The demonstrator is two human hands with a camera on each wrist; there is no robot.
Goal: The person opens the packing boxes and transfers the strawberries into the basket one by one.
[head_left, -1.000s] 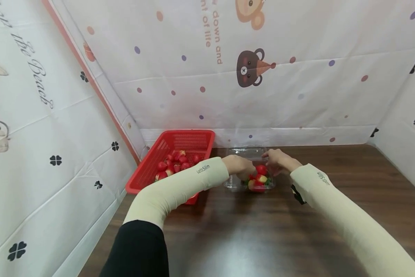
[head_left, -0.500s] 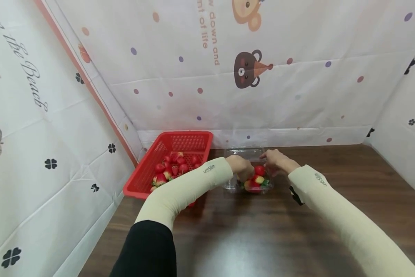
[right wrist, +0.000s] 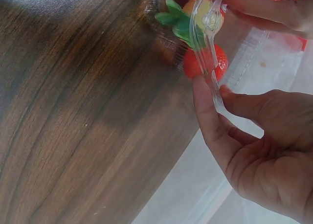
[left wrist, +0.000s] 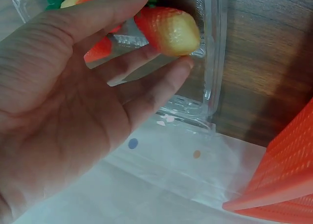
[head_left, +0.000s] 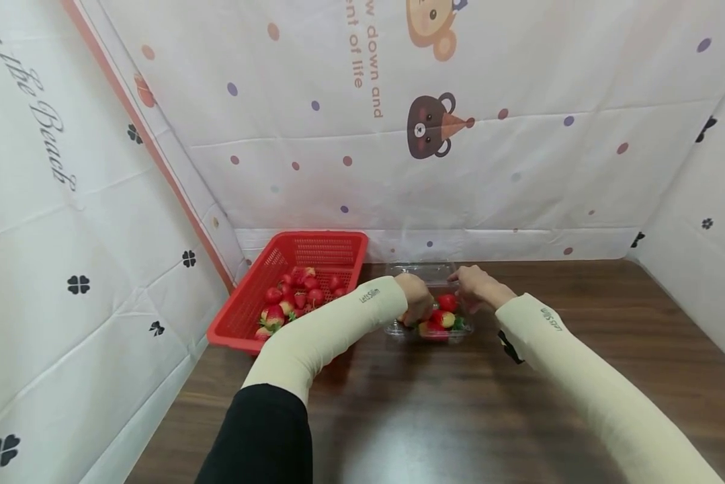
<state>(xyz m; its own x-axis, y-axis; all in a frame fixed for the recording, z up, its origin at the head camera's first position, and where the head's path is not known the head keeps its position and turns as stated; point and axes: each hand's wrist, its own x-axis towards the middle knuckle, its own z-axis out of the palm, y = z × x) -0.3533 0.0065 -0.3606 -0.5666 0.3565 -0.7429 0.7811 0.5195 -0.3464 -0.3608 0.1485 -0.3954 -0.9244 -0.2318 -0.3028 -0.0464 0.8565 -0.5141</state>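
Note:
In the left wrist view, a red strawberry point(left wrist: 168, 31) with a pale yellow tip lies between the thumb and fingertips of my left hand point(head_left: 418, 297). The hand reaches into the left part of a clear plastic clamshell box point(head_left: 463, 331). One fingertip is partly hidden behind the fruit. My right hand point(right wrist: 266, 141) pinches the box's clear rim point(right wrist: 213, 79) between thumb and finger, at its right side. Several strawberries point(head_left: 447, 302) with green leaves sit in the right part of the box. Its raised lid point(head_left: 425, 271) stands at the back.
A red perforated basket point(head_left: 235, 329) with several strawberries point(head_left: 273, 314) stands left of the box, partly behind the left sleeve point(head_left: 338, 312). Both stand on a dark wooden table point(head_left: 435, 417). A printed white cloth point(head_left: 338, 181) hangs close behind.
My left hand has shifted slightly left within the box, uncovering more of the strawberries there. My right hand keeps its place at the box's right side. The head view has shifted a little.

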